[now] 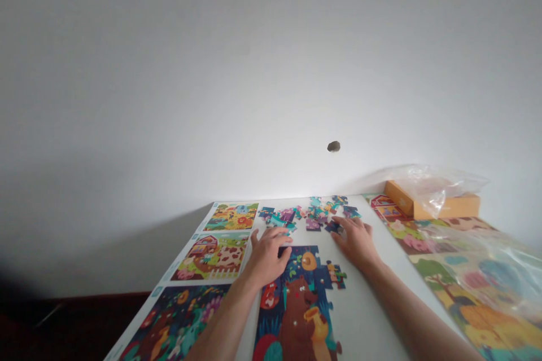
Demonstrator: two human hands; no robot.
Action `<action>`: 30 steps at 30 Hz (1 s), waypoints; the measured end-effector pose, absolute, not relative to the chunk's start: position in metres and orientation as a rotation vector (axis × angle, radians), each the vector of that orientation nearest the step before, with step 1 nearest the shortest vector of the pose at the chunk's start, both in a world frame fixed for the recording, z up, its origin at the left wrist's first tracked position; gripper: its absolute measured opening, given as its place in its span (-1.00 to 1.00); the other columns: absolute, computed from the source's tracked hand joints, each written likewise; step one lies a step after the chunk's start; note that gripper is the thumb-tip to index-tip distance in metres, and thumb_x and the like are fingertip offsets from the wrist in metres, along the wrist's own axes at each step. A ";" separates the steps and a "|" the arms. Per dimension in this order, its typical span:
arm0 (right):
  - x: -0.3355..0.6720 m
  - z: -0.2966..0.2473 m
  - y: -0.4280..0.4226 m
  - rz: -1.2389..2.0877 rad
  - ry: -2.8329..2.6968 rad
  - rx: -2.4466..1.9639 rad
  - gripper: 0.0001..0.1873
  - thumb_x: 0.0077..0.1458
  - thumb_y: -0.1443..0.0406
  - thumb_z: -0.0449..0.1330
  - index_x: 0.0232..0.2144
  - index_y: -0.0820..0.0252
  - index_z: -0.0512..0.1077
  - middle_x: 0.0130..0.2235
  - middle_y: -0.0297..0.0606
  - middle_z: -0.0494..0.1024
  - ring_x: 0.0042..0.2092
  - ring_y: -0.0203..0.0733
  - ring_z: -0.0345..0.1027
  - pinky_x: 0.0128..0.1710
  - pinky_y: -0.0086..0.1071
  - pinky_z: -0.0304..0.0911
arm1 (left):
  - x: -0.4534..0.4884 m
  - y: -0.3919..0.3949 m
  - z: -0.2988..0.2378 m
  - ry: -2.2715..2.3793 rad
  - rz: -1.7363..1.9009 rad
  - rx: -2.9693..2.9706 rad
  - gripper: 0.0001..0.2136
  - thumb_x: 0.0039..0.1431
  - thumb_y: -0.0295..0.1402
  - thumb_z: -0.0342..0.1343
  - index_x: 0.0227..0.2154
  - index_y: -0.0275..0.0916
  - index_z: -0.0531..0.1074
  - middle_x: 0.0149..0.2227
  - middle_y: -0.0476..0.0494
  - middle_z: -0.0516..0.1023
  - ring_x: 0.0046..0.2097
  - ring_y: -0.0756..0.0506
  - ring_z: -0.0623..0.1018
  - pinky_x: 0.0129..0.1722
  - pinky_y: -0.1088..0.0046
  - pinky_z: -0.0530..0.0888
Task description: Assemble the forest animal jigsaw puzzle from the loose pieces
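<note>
Left hand [266,256]: palm down, fingers spread, over the top edge of the part-built jigsaw puzzle [296,307]. Nothing visibly held. Right hand [355,242]: fingers curled forward, tips at a dark blue jigsaw piece [332,227]. Contact looks likely, but can't tell if it's pinched or just touched.

Geometry: the part-built jigsaw puzzle sits toward the person, between the wrists and nearer the left hand. Long axis runs front to back, top end under the left hand, near end cut off by the view. Ragged interlocking outline; a small joined cluster sticks out on its right side. Image: brown bear with a yellow honey pot, a hive above, dark blue background.

Loose jigsaw pieces [309,211] lie just beyond both hands in a scattered heap, mostly teal, purple and pink. The dark blue jigsaw piece sits at its near edge, by the right hand.

Further left of the left hand: printed sheet of puzzle scenes [209,256], running along the white tabletop [359,316]. Further right of the right hand: illustrated puzzle sheet [457,276], partly under clear plastic. Far right, beyond it: orange cardboard box [436,203] with a clear plastic bag [434,186] on top.
</note>
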State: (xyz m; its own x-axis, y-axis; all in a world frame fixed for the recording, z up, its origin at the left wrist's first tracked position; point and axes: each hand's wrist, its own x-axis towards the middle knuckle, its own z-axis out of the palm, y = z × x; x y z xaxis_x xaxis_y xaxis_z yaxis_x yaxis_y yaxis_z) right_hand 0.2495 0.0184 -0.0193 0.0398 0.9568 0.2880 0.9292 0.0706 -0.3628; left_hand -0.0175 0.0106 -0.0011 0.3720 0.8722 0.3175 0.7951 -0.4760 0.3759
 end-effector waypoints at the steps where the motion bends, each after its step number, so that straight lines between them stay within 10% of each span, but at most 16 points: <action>1: 0.250 -0.020 0.019 0.093 -1.888 -1.862 -0.56 0.13 0.20 0.14 0.08 -0.01 0.38 0.03 -0.21 0.51 0.08 0.00 0.20 0.08 -0.08 -0.03 | -0.017 0.010 0.000 1.506 0.711 2.468 -0.80 0.17 -0.35 0.05 -0.21 -0.03 0.54 0.06 -0.10 0.49 0.10 -0.22 0.43 0.22 -0.18 0.00; 30: 0.242 -0.012 0.013 0.131 -1.893 -1.819 -0.63 0.11 0.13 0.15 -0.02 -0.06 0.45 0.04 -0.28 0.48 0.09 0.00 0.19 0.05 -0.11 0.01 | -0.010 0.000 0.019 1.127 0.552 2.491 -0.70 0.04 -0.36 0.20 -0.12 0.02 0.53 -0.01 -0.01 0.52 0.05 -0.19 0.39 0.22 -0.01 0.04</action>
